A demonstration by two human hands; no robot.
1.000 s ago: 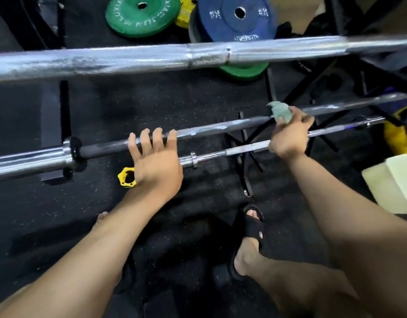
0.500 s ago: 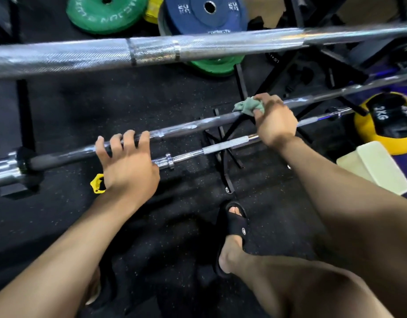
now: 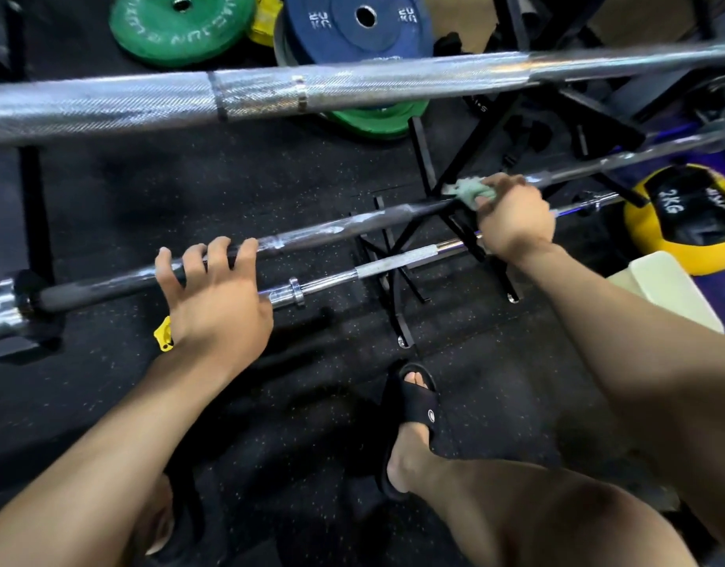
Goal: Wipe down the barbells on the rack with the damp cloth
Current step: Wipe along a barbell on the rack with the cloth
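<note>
Two hands work the middle barbell point(image 3: 352, 225) at mid-frame: the left hand point(image 3: 213, 296) curls over it, the right hand point(image 3: 512, 218) clamps the cloth point(image 3: 469, 190) around it, best slid firmly lengthwise.

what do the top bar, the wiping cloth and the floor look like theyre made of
Top bar: bright plated steel, judging by its mirror shine and fine knurled texture. Cloth: soft woven fabric, pale green, bunched into folds. Floor: likely black rubber matting, matte with pale speckles.
</note>
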